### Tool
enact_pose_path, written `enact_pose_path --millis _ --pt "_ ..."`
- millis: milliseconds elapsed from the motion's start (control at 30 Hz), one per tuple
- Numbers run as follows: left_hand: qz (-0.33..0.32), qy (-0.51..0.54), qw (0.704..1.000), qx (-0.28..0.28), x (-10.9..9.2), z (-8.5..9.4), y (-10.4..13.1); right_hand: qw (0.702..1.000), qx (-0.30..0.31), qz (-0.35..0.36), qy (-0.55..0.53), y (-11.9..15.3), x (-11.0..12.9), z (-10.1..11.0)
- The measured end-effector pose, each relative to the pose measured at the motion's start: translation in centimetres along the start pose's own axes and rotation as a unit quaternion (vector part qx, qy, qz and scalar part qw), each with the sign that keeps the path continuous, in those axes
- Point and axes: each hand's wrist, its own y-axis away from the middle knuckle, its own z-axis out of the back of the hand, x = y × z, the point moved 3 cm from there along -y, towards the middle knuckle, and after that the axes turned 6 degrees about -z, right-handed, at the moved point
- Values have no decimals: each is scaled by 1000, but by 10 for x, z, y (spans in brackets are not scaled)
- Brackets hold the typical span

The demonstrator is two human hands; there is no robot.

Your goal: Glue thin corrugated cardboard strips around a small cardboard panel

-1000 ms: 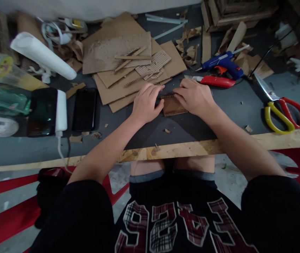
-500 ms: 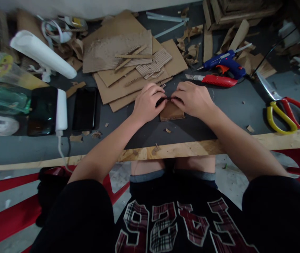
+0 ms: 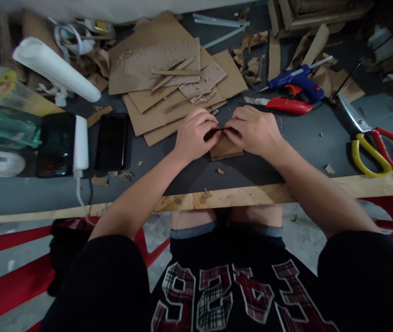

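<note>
Here | two hands (image 3: pixel 197 134) (image 3: pixel 251 129) | one cardboard piece (image 3: pixel 226 148), seemingly pinched | one cutter (image 3: pixel 289 105)

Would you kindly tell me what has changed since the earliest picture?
The left hand and right hand have drawn closer, nearly meeting over the far part of the small cardboard piece, which has shifted slightly toward the table's near edge. Whether either newly holds anything is unclear. The glue gun, red cutter and scissors lie as before.
</note>
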Motion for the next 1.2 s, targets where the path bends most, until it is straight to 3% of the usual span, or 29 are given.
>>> enact_pose_path --millis 200,333,767,1200 --pt "-10 -22 998 -59 0 2 4 997 -76 30 -14 0 1 1" --pt "-20 -28 997 -67 -3 6 6 994 -98 41 -21 1 1 2" --pt "-27 -55 993 -100 -7 11 8 993 -107 40 -39 3 -2 1" --pt "-42 -29 994 -96 -3 9 10 990 -125 52 -49 2 -7 -5"
